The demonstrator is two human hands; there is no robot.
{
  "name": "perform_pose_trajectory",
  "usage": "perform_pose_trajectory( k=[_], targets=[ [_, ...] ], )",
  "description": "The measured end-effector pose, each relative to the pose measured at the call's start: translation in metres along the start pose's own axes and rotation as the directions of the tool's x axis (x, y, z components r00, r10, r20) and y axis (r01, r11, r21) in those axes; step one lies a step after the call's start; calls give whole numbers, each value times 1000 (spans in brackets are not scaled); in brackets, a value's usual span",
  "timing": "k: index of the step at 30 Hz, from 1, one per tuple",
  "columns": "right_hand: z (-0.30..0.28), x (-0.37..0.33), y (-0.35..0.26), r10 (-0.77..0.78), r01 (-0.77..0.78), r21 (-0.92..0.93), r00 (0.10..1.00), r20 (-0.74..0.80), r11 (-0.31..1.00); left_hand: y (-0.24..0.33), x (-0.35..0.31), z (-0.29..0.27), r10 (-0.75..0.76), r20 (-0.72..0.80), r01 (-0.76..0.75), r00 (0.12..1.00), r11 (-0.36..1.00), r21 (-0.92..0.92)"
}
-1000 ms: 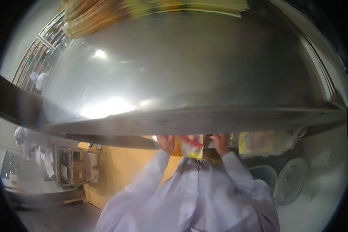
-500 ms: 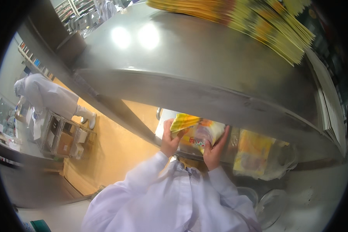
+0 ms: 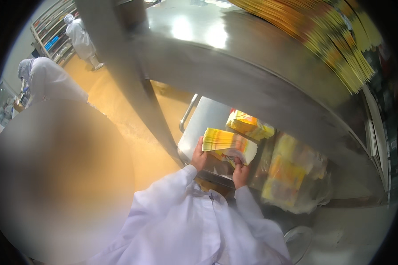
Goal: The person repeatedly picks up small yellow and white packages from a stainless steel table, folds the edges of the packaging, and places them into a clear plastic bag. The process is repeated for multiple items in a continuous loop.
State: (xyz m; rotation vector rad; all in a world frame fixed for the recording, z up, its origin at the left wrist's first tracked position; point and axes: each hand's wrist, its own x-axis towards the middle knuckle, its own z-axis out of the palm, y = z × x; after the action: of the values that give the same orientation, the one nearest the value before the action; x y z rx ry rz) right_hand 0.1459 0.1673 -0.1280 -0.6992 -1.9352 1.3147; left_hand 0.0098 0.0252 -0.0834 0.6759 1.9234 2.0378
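- Before us stands the cart point(image 3: 206, 115).
- Above it we hold the stack point(image 3: 225, 140), its long axis running left to right.
- Our left hand point(image 3: 199, 157) clamps the left end; our right hand point(image 3: 240, 172) pinches the near edge, right of middle.

Upper s/steel shelf point(image 3: 261, 53): fanned yel./orange pkts point(image 3: 314, 35), far R. Lower metal cart point(image 3: 206, 115), tubular handle: yel. pkt stack point(image 3: 252, 124) on top. Tan flr point(image 3: 115, 106): co-worker point(image 3: 80, 37) in wht standing.
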Motion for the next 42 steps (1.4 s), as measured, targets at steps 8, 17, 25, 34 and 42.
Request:
perform_pose_trajectory(
  k=[8, 17, 25, 34, 42],
  targets=[
    [-1, 32, -100, 194, -235, 212, 961, 197, 949, 6, -5, -23, -6, -76, 19, 997, 983, 181],
    [47, 141, -104, 142, -197, 216, 959, 245, 956, 137, -39, -96, -238, 661, 86, 712, 963, 254],
    [116, 151, -65, 117, -111, -407, 993, -10, 906, 98, -49, -157, -453, 761, 242, 463, 891, 384],
    [25, 38, -132, 16, -103, -263, 949, -315, 959, 77, -52, -156, -527, 792, 188, 309, 850, 492],
    [-281, 35, -48, 201, 207, 393, 601, -773, 896, 79, -56, -87, -483, 834, 158, 266, 876, 456]
  ],
)
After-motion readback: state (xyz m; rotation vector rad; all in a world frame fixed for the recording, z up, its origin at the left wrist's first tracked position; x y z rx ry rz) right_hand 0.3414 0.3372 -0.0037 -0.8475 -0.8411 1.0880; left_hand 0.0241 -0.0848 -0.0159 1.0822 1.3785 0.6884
